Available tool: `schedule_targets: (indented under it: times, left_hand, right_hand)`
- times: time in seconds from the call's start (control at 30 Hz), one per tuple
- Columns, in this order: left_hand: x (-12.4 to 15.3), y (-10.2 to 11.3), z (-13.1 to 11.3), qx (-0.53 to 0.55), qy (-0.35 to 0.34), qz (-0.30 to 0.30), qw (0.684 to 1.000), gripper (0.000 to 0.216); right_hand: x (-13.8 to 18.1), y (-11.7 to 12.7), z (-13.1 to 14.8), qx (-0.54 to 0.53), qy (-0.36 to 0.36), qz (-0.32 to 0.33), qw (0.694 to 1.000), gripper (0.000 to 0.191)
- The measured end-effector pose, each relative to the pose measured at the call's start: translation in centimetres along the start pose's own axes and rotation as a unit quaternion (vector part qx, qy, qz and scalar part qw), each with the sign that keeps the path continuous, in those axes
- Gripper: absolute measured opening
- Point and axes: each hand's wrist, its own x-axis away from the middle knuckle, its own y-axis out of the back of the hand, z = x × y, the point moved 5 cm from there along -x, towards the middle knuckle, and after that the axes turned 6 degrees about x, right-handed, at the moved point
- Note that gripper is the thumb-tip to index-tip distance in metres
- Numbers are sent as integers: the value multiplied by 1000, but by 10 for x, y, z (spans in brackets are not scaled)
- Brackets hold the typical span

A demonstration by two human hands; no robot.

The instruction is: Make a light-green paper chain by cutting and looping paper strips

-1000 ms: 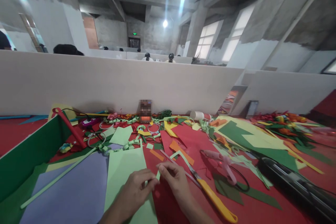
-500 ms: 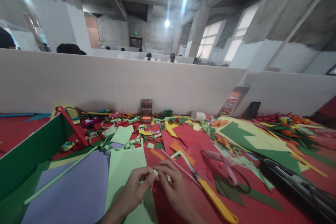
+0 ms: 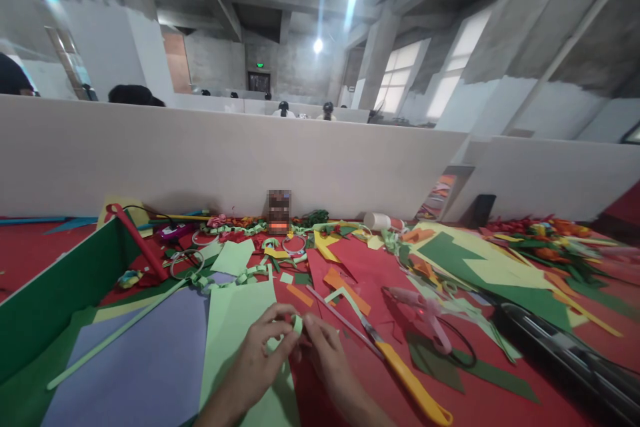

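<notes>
A small curled pale green paper strip (image 3: 298, 325) hangs above the desk (image 3: 370, 380), pinched by the left hand (image 3: 265, 347) from eight o'clock; the right hand (image 3: 326, 352) has fingertips at its three o'clock side, their grip unclear. Outward lie a pale green sheet (image 3: 230, 327) at nine, a yellow-handled tool (image 3: 413, 380) at four.

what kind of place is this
Probably a shared craft workroom: coloured paper and what looks like a pink glue gun lie on the red table, and other people's heads show beyond a low white partition.
</notes>
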Motion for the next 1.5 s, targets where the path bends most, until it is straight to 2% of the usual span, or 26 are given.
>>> schedule_targets:
  times: [0.17, 0.27, 0.37, 0.47, 0.6, 0.73, 0.83, 0.9, 1.03, 1.13, 1.2, 1.3, 1.4, 1.5]
  left_hand:
    - [4, -6, 5, -37, 25, 6, 999, 32]
    - [6, -6, 8, -56, 43, 3, 998, 33]
    - [6, -5, 8, -87, 31, 3, 996, 31]
    - [7, -4, 5, -118, 7, -2, 993, 28]
    - [8, -7, -1, -130, -37, 22, 991, 28]
    - [8, -10, -5, -100, -80, 36, 991, 25]
    - [5, -8, -5, -70, -86, 19, 994, 25]
    - [2, -5, -2, -33, -67, -11, 997, 27]
    - [-1, 2, 14, 113, 27, -75, 990, 32]
    - [1, 3, 28, 283, 128, -137, 941, 35]
    - [4, 1, 34, 391, 183, -172, 885, 36]
    - [7, -6, 35, 490, 237, -168, 822, 33]
    - [10, -13, 33, 526, 264, -136, 797, 30]
    - [13, -18, 33, 539, 283, -113, 786, 26]
  right_hand:
    - [-8, 12, 13, 118, 36, 6, 992, 56]
    - [-11, 14, 19, 127, 45, 24, 991, 50]
    - [-12, 14, 15, 98, 40, 17, 994, 47]
    - [-8, 11, 1, -13, -39, 7, 999, 43]
    - [5, 2, -14, -169, -190, 11, 967, 39]
    - [15, -4, -14, -207, -276, 72, 936, 38]
    - [17, -5, -16, -209, -298, 96, 927, 40]
    - [13, -3, -17, -194, -268, 79, 940, 42]
    - [0, 2, -5, -121, -112, 18, 986, 38]
    - [0, 5, 16, 30, 20, 0, 999, 28]
    - [7, 2, 33, 183, 109, 17, 977, 23]
    - [17, -5, 46, 314, 175, 66, 931, 37]
    - [19, -8, 49, 337, 200, 90, 916, 44]
    - [15, -8, 49, 339, 201, 102, 913, 36]
